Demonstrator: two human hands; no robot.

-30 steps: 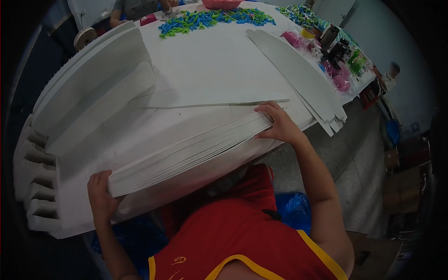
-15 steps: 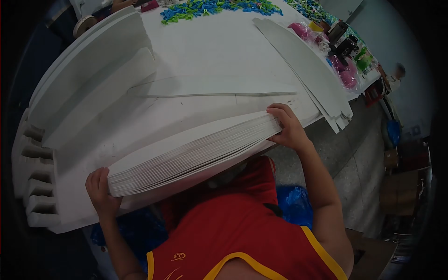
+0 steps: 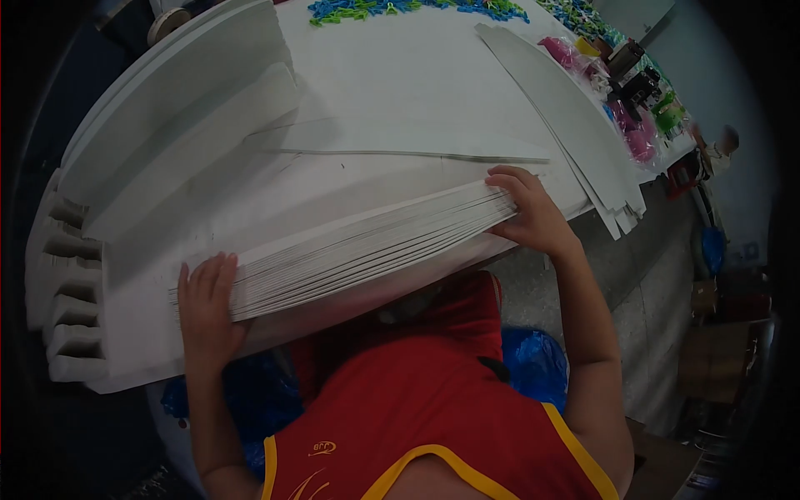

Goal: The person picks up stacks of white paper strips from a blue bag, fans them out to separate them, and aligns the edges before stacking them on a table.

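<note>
A long stack of white sheets (image 3: 350, 258), likely paper or card, lies along the near edge of the table, its layered edges facing me. My left hand (image 3: 208, 304) is laid against the front of the stack near its left end, fingers stretched upward over the edges; its thumb is mostly out of sight. At the right end, my right hand (image 3: 533, 212) grips the stack, with fingers curled over the top and the thumb below.
Tall piles of curved white sheets (image 3: 192, 142) stand at left. A flat sheet (image 3: 400, 142) lies beyond the stack, more sheets (image 3: 575, 125) at right. Blue and green plastic pieces (image 3: 400, 8) are heaped at the back. Pink bagged items (image 3: 637, 137) sit far right, near another person (image 3: 718, 154).
My left hand has shifted from the stack's left end onto its front face, slightly inward. My right hand still grips the right end. The view has shifted slightly.
</note>
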